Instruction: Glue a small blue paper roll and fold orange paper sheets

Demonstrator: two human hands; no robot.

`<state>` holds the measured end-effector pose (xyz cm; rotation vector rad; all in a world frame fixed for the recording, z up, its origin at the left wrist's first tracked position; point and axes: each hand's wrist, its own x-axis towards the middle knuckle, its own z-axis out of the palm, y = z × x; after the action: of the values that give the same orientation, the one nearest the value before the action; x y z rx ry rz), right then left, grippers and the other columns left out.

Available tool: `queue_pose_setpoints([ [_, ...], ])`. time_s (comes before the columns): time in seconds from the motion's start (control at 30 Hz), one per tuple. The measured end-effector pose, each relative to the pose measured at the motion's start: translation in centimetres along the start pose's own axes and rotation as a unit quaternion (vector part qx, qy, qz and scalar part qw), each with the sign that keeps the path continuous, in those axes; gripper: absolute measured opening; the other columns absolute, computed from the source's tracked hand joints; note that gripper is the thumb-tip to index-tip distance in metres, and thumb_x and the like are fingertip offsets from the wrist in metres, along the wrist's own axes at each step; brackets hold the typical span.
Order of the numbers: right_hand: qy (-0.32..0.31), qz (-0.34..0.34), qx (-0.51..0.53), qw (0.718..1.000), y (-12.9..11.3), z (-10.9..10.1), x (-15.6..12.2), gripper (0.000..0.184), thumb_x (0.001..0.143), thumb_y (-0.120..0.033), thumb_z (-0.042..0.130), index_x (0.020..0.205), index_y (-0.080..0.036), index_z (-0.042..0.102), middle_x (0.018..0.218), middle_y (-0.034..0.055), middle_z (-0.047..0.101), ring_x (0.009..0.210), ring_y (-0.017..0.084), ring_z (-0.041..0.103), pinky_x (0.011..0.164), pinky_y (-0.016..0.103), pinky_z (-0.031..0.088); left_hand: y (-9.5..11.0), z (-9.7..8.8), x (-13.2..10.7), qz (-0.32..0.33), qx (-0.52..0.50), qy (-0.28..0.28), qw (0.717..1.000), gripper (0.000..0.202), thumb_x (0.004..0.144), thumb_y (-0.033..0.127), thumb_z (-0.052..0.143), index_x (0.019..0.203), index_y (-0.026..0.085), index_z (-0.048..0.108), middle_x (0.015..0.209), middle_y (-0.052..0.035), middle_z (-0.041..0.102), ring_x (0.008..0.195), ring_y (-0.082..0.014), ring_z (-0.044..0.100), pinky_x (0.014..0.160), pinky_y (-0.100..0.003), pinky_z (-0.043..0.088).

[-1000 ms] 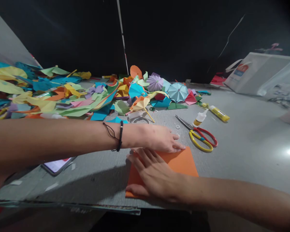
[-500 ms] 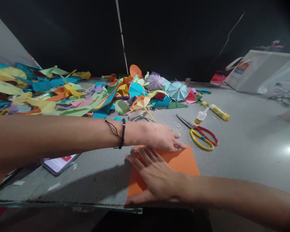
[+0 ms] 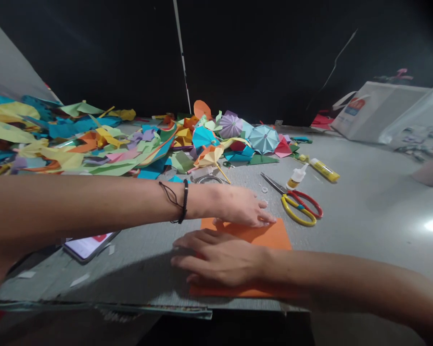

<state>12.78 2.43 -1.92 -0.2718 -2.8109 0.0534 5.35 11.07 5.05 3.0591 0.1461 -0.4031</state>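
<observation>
An orange sheet of paper point(image 3: 274, 235) lies flat at the table's front edge, partly covered by both hands. My left hand point(image 3: 240, 204), with a black cord bracelet on its wrist, reaches across and rests on the sheet's far edge, fingers stretched out. Nearer the front, my right hand point(image 3: 216, 257) lies across the paper with its fingers extended past the left edge, slightly blurred. Neither hand grasps anything. Just beyond the sheet to the right are scissors point(image 3: 292, 199) with one red and one yellow handle.
A small white glue bottle point(image 3: 297, 177) and a yellow tube point(image 3: 324, 170) stand near the scissors. Coloured paper scraps point(image 3: 130, 154) and folded paper umbrellas point(image 3: 264, 139) pile along the back. A phone point(image 3: 88, 246) lies under my left forearm; a white bag point(image 3: 378, 108) sits back right.
My right hand has slid left and its fingers now point left, past the paper's edge. My left hand stays on the far edge. The view has shifted slightly.
</observation>
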Motion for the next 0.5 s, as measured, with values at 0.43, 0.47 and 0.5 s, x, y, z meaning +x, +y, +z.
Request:
queue_pose_setpoints([
  [0.43, 0.001, -0.008, 0.045, 0.999, -3.6, 0.3, -1.3, 0.036, 0.113, -0.025, 0.034, 0.143, -0.016, 0.052, 0.149, 0.0094, 0.054, 0.132, 0.02, 0.051, 0.108, 0.032, 0.046, -0.2, -0.2, 0.3, 0.086, 0.031, -0.02, 0.996, 0.081, 0.039, -0.014, 0.072, 0.107, 0.029, 0.078, 0.157, 0.001, 0.052, 0.126, -0.0334, 0.058, 0.097, -0.039, 0.053],
  [0.47, 0.002, -0.02, 0.052, 0.998, -3.3, 0.1, -1.3, 0.036, 0.114, -0.027, 0.034, 0.142, -0.016, 0.053, 0.148, 0.0085, 0.055, 0.131, 0.019, 0.051, 0.109, 0.03, 0.046, 0.0, -0.3, 0.3, 0.083, 0.029, -0.022, 0.996, 0.079, 0.039, -0.015, 0.072, 0.105, 0.028, 0.078, 0.158, 0.0004, 0.052, 0.126, -0.0336, 0.058, 0.097, -0.04, 0.053],
  [0.5, 0.001, -0.031, 0.055, 0.998, -2.8, -0.2, -1.3, 0.036, 0.113, -0.027, 0.035, 0.141, -0.014, 0.054, 0.146, 0.0087, 0.057, 0.129, 0.018, 0.053, 0.108, 0.029, 0.046, 0.1, -0.5, 0.3, 0.079, 0.026, -0.023, 0.996, 0.078, 0.038, -0.015, 0.073, 0.103, 0.027, 0.078, 0.158, 0.0005, 0.051, 0.126, -0.0333, 0.058, 0.098, -0.039, 0.053],
])
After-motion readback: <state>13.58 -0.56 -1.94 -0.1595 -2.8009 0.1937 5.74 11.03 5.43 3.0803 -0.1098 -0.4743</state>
